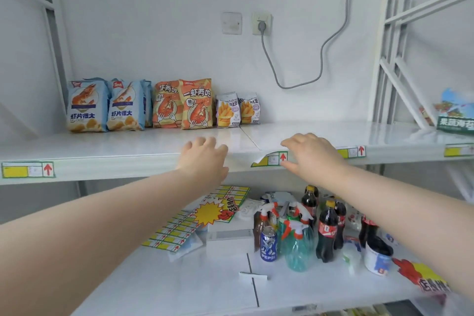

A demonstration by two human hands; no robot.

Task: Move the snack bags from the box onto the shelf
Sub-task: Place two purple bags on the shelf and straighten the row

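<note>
Left grip (205, 159) and right grip (311, 158), released and holding nothing, hover at the front edge of the white metal shelf (128, 147); blue, orange and pale snack bags (195, 105) stand back-left.

There is only one camera, worn on the person's head. It faces the white wall (179, 33) and tips a bit down at the shelf (128, 146), close enough that the left hand (204, 159) and right hand (311, 156) reach it. The wide lens bends the edges.
</note>
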